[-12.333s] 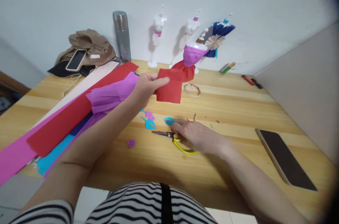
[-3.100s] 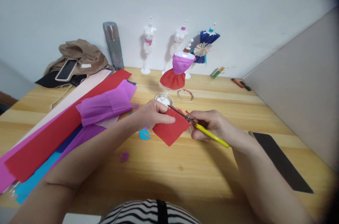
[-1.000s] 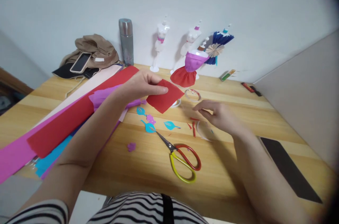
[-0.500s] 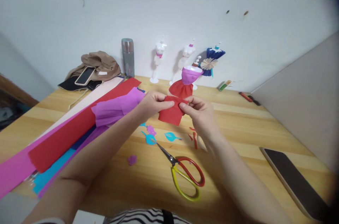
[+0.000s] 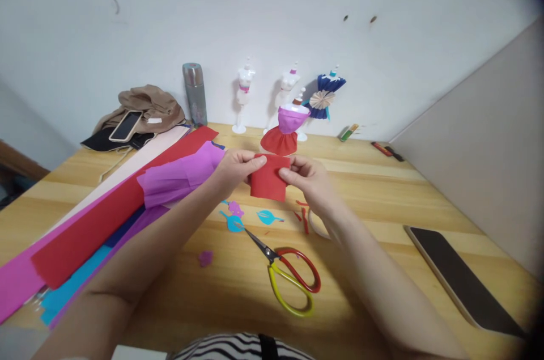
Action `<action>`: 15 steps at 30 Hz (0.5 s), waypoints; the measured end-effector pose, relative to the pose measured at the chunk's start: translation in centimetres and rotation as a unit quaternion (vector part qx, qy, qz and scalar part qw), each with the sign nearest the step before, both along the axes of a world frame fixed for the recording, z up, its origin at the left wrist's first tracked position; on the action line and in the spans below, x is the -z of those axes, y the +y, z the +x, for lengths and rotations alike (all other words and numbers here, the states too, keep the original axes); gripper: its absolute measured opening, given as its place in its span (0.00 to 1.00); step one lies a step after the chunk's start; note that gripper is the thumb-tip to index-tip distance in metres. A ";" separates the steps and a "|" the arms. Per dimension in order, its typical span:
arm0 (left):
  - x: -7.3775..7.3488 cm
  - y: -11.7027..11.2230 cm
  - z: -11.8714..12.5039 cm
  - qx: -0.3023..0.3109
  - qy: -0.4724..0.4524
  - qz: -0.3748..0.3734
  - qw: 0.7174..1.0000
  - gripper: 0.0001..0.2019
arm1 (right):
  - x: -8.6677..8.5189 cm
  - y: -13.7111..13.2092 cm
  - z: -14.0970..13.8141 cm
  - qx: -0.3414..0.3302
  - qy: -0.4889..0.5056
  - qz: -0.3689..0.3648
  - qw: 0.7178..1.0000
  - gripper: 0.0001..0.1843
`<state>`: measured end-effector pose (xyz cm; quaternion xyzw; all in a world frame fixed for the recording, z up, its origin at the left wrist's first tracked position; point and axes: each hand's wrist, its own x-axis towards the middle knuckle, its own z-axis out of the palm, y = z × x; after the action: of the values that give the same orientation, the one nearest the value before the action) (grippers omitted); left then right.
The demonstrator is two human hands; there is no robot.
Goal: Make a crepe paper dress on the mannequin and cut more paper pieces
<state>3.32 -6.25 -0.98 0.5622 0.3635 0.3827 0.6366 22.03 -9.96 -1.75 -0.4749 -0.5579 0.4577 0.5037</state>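
A small folded piece of red crepe paper (image 5: 267, 183) is held up above the wooden table (image 5: 382, 195) between both hands. My left hand (image 5: 233, 170) pinches its left top edge and my right hand (image 5: 308, 178) pinches its right top edge. Below them, scissors (image 5: 287, 275) with one red and one yellow handle lie on the table, blades pointing up-left. Blue leaf cut-outs (image 5: 267, 216) and thin red scraps (image 5: 304, 218) lie near the blades. Just behind the paper stands a small mannequin in a purple and red paper dress (image 5: 284, 133).
Long crepe sheets in red (image 5: 106, 207), purple, pink and blue lie at the left. At the back are a grey flask (image 5: 194, 93), two bare white mannequins (image 5: 243, 88), a blue paper dress (image 5: 325, 90), a bag with a phone (image 5: 125, 125). A dark phone (image 5: 461, 283) lies right.
The scissors were put down on the table. My right hand came up from the table and took the right edge of the red paper, which both hands now hold.
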 end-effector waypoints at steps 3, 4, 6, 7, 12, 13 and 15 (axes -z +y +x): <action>0.3 0.0 0.3 -0.003 -0.017 -0.003 1.000 0.17 | 0.5 0.2 -0.2 0.005 -0.013 0.001 1.000 0.18; 0.4 -0.1 0.4 0.003 -0.015 -0.005 1.000 0.18 | 0.5 0.3 -0.2 0.015 -0.012 0.007 1.000 0.19; 0.4 -0.1 0.5 0.018 0.001 -0.008 1.000 0.19 | 0.1 0.5 0.5 0.019 -0.028 0.018 0.999 0.19; 0.4 -0.1 0.5 0.020 0.011 -0.007 1.000 0.18 | -0.3 0.6 1.2 0.012 -0.052 0.020 0.998 0.19; -0.5 -0.1 0.2 -0.027 0.014 0.007 1.000 0.10 | -1.0 0.1 8.9 0.040 -0.351 -0.033 0.935 0.15; -0.7 -0.1 0.1 -0.034 0.011 0.012 0.999 0.09 | -0.5 -0.4 10.8 0.066 -0.379 -0.052 0.921 0.12; -1.0 -0.2 0.0 -0.036 0.002 0.025 0.999 0.09 | 1.2 -1.8 13.9 0.109 -0.414 -0.080 0.900 0.09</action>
<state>3.32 -6.44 0.04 0.5650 0.3750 0.4131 0.6078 35.95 -11.74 -2.99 -0.7181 -0.6225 0.2046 0.2345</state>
